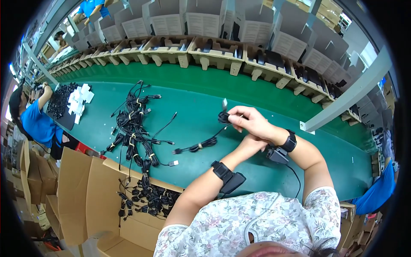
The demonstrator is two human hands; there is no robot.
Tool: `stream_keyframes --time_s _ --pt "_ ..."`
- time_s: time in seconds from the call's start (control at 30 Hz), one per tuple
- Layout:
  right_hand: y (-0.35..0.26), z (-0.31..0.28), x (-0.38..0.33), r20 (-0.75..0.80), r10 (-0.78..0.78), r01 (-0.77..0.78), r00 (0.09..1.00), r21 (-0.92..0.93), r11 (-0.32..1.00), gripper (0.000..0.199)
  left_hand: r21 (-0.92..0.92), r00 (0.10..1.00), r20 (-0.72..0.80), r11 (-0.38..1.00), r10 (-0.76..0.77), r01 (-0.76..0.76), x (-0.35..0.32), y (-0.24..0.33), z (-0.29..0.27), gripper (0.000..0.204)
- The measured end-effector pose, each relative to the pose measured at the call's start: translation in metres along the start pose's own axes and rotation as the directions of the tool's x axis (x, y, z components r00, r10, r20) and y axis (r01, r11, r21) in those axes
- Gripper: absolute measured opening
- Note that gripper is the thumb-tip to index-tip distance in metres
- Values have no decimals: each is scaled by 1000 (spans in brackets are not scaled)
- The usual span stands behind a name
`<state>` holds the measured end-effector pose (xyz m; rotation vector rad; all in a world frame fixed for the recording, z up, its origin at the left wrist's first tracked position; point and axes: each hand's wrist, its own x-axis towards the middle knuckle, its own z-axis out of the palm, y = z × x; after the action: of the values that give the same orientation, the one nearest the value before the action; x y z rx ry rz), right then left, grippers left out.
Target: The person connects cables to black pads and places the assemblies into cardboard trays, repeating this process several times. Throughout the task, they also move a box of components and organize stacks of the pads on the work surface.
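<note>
Open brown cardboard box [85, 201] lower left, apparently holding cables.

Two hands, the right hand [250, 122] and the left hand [252, 143], share one black cable [201, 144]. One heap of tied cables [135, 128] lies on the green counter [239, 167]. One open cardboard box [85, 192] holds more, too tangled to count.

We see cable bundles [135, 128] on worktop [257, 162] left, carton of cables [147, 199] at near-left edge, trays [214, 51] lining far edge.
</note>
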<state>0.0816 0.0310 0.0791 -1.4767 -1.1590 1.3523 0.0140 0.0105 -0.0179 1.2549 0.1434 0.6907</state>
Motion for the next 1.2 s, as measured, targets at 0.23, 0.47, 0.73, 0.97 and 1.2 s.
stream_keyframes --time_s 0.23,0.47,0.73,0.97,1.2 --pt "-9 -28 -34 -304 10 19 953 91 996 18 -725 900 217 555 -379 408 11 17 -32 27" --pt "-7 -26 -57 -71 -182 161 981 -238 958 18 -769 864 179 481 -470 421 8 15 -32 21" --pt "-31 13 -65 234 -489 459 840 -787 412 22 -666 897 -7 671 -441 325 0 46 -39 26" --pt "-16 4 -58 -188 -337 234 923 -421 876 20 -808 919 173 483 -355 339 6 0 -60 24" --pt "20 -27 -36 -338 -502 92 796 -752 653 17 -635 947 -42 740 -318 221 18 17 -54 15"
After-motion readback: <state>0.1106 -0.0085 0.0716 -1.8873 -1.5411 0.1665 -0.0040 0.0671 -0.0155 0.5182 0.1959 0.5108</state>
